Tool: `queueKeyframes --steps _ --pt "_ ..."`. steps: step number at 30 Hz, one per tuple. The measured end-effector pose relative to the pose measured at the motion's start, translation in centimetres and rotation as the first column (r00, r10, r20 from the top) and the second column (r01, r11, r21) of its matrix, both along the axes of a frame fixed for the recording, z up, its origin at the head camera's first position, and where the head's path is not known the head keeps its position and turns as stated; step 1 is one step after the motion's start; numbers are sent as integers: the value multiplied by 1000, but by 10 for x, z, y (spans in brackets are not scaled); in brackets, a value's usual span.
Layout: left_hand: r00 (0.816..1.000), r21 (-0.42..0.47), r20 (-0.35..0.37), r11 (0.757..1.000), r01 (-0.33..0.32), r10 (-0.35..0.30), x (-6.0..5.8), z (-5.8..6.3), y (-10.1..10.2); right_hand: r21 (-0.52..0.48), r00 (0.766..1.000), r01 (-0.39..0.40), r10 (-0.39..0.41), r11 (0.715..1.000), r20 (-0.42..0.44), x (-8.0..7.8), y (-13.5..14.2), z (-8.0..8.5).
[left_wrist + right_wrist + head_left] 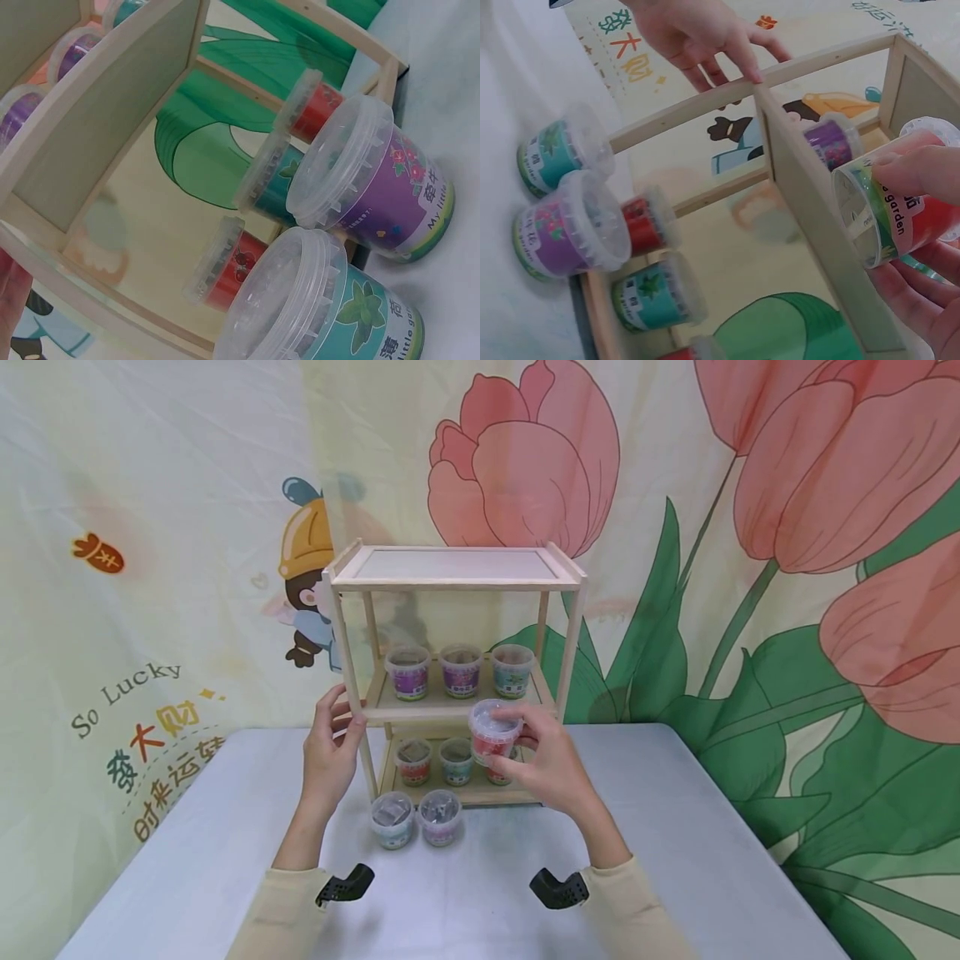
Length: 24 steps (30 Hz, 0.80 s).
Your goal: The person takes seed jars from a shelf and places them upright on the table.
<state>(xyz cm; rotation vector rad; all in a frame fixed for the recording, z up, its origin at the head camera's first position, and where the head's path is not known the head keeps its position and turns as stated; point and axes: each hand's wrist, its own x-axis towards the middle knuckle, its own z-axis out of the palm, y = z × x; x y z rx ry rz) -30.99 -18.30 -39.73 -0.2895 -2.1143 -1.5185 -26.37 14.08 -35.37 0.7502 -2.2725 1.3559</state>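
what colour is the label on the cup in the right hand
The label is mainly red with some green, clearest in the right wrist view.

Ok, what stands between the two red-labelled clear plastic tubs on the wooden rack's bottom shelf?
A teal-labelled clear plastic tub, seen in the left wrist view.

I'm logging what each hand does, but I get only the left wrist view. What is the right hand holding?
Observer: The right hand holds a red cup.
Operator: Which way up is it?
Observer: Roughly upright, rim on top, in the head view.
Operator: I see just a bit of the other hand. What does it grip?
Observer: The left hand holds the front left post, beside the middle shelf.
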Motion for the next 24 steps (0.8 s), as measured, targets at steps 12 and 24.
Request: queueKeyframes --steps 12,24 --pt "1000 0 -13 1000 -9 9 -2 -2 0 -24 998 21 -19 999 55 1 -6 -47" --pt "999 -19 -20 999 -30 29 -4 -4 1 -60 986 71 -61 996 154 -2 -10 -85"
